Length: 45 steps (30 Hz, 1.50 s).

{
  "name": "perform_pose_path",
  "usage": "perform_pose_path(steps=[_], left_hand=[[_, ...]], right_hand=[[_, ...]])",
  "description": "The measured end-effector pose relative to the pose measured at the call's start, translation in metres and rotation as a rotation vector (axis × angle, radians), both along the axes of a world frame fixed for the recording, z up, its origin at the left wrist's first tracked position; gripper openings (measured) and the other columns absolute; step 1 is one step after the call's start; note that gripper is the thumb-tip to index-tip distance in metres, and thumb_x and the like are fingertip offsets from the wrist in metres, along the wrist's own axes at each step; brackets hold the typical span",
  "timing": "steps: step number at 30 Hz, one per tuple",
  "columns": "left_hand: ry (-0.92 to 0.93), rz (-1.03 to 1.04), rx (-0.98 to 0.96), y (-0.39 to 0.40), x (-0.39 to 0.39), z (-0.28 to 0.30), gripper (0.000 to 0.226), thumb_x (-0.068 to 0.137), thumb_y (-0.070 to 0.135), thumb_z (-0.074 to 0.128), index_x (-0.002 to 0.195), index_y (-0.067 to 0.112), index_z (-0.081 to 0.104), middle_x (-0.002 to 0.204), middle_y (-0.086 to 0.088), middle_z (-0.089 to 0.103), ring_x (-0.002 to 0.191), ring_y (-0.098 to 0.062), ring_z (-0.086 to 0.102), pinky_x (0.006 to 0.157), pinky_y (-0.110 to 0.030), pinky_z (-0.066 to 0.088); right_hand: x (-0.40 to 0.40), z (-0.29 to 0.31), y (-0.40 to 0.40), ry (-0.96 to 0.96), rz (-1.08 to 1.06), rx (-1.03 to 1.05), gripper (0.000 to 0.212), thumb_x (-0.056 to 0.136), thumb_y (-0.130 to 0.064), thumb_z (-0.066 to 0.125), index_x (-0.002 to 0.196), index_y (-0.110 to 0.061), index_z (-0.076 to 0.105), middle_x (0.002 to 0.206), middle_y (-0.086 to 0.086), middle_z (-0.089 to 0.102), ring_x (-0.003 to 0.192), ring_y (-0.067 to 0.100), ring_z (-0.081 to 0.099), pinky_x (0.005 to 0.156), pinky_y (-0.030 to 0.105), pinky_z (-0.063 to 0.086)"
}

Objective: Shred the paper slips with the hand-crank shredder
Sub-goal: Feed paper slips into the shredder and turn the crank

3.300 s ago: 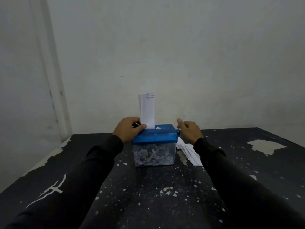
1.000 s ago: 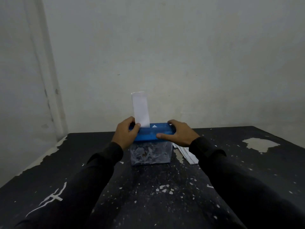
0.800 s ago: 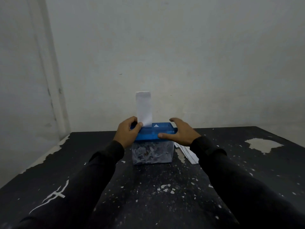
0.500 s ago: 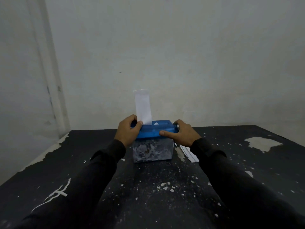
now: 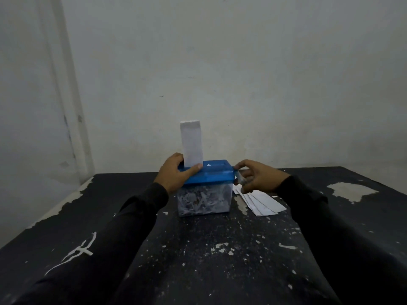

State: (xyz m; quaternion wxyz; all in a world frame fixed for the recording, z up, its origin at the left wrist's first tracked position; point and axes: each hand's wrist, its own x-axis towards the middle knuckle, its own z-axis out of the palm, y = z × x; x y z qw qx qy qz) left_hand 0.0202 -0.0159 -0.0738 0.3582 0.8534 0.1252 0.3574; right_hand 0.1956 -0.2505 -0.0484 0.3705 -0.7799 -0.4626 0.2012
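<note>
We see the shredder (image 5: pixel 206 187) sitting mid-table on the black table (image 5: pixel 198 260), close to the back edge by the wall (image 5: pixel 220 62). Blue lid (image 5: pixel 207 173) on top, clear bin (image 5: pixel 204 202) below, packed with white shreds

One paper slip (image 5: pixel 191 143) stands upright in the lid slot, left of centre, most of it above the lid. Top edge looks a bit ragged or blurred, we can't tell which

Left hand (image 5: pixel 174 175): wrapped over the left end of the lid, fingers curled behind the slip, thumb (image 5: pixel 195 168) lying along the lid's front top edge and touching the base of the slip. So it grips the lid; whether it also pinches the slip we can't tell

Right hand (image 5: pixel 255 177): at the right end of the lid, fingers curled round a small clear-ish part sticking out of the shredder's side, looks like the crank (image 5: pixel 241 178). Index finger on top, thumb below. Crank shape itself mostly hidden by the fingers

Spare slips (image 5: pixel 259 202): a fanned stack flat on the table just right of the bin, partly under the right wrist, not touching the bin as far as we can see

Table paint is chipped, white flecks all over, bigger bare patch (image 5: pixel 350 190) far right. Both arms in black sleeves, white mark on the left sleeve (image 5: pixel 77 252)
</note>
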Motion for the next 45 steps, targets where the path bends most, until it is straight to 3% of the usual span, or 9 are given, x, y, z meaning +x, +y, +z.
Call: perform_pose_path(steps=[4,7,12,20,26,30,35,40,45], left_hand=[[0.088,-0.041,-0.044,0.006,0.002,0.002,0.091,0.065,0.08,0.072,0.129,0.016,0.064,0.122,0.003,0.066,0.106,-0.013,0.065,0.092,-0.031,0.056],[0.175,-0.069,-0.102,0.008,0.001,0.006,0.102,0.059,0.083,0.071,0.137,0.018,0.06,0.129,0.001,0.067,0.111,-0.018,0.065,0.1,-0.035,0.053],[0.197,-0.104,-0.125,0.008,0.004,0.012,0.077,0.08,0.057,0.074,0.14,0.012,0.058,0.129,0.0,0.064,0.112,-0.017,0.062,0.094,-0.026,0.047],[0.207,-0.146,-0.126,0.008,0.004,0.012,0.065,0.086,0.048,0.074,0.14,0.017,0.056,0.126,0.005,0.063,0.1,0.002,0.06,0.076,-0.008,0.045],[0.193,-0.166,-0.113,0.01,0.003,0.009,0.071,0.081,0.053,0.075,0.14,0.017,0.059,0.13,0.005,0.066,0.107,-0.001,0.063,0.079,-0.009,0.048],[0.189,-0.156,-0.131,0.009,0.003,0.009,0.068,0.076,0.055,0.078,0.131,0.02,0.064,0.121,0.008,0.07,0.103,-0.006,0.067,0.081,-0.016,0.051],[0.176,-0.163,-0.158,0.001,0.005,0.011,0.054,0.073,0.046,0.085,0.118,0.022,0.069,0.11,0.011,0.072,0.095,-0.004,0.069,0.073,-0.011,0.051],[0.192,-0.147,-0.146,0.001,0.004,0.015,0.052,0.075,0.044,0.085,0.12,0.023,0.069,0.11,0.012,0.071,0.097,-0.003,0.067,0.074,-0.011,0.048],[0.195,-0.159,-0.143,0.001,0.004,0.016,0.049,0.078,0.04,0.085,0.12,0.022,0.068,0.11,0.013,0.07,0.098,-0.004,0.066,0.076,-0.013,0.049]], right_hand=[[0.001,-0.006,-0.008,0.018,0.081,0.115,0.058,0.085,0.002,0.076,0.136,-0.013,0.053,0.122,0.013,0.069,0.105,0.031,0.071,0.085,0.035,0.061],[0.003,-0.01,-0.014,0.139,0.099,0.21,0.042,0.088,0.001,0.073,0.125,-0.003,0.053,0.111,0.023,0.072,0.098,0.037,0.073,0.08,0.036,0.062],[0.003,-0.019,-0.016,0.197,0.023,0.353,0.035,0.087,-0.007,0.075,0.108,0.011,0.054,0.093,0.027,0.074,0.08,0.043,0.073,0.069,0.04,0.064],[0.004,0.009,0.022,0.027,-0.189,0.645,0.053,0.094,-0.033,0.071,0.084,0.017,0.06,0.061,0.016,0.063,0.044,0.023,0.058,0.043,0.029,0.05],[0.032,-0.018,0.069,0.112,-0.421,0.513,0.039,0.09,-0.043,0.073,0.096,-0.007,0.06,0.074,0.008,0.062,0.057,0.021,0.058,0.044,0.029,0.05],[0.028,-0.041,0.07,0.137,-0.461,0.463,0.041,0.101,-0.037,0.059,0.072,-0.009,0.053,0.065,0.01,0.051,0.047,0.022,0.049,0.04,0.027,0.043],[0.002,-0.07,0.026,0.049,-0.391,0.214,0.042,0.107,-0.031,0.047,0.072,-0.01,0.059,0.06,-0.001,0.056,0.043,0.007,0.045,0.043,0.022,0.039],[-0.031,-0.057,0.008,0.052,-0.452,0.52,0.043,0.105,-0.031,0.046,0.065,-0.015,0.053,0.054,-0.003,0.05,0.043,0.008,0.039,0.041,0.019,0.032],[-0.032,-0.014,0.007,0.348,-0.304,0.611,0.033,0.101,-0.016,0.04,0.069,-0.015,0.046,0.054,-0.005,0.033,0.048,0.014,0.025,0.043,0.024,0.02]])
